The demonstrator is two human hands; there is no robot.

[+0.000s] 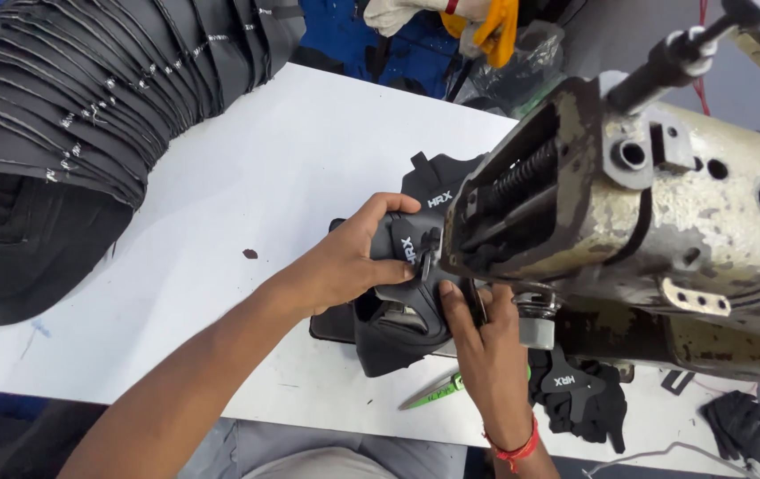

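My left hand [353,257] grips a black shoe upper piece [407,306] from the left, fingers curled over its top edge, right at the head of a worn cream sewing machine [664,213]. From below, my right hand [477,341] pinches the same black piece under the machine's needle area. A red thread band circles the right wrist. The needle and presser foot are mostly hidden behind the fabric and my fingers.
A long fanned stack of black cut pieces [87,98] lies at the upper left on the white table [247,168]. Green-handled snips [433,390] rest near the front edge. More black pieces [579,395] lie under the machine. Another person's gloved hand [451,18] shows at the top.
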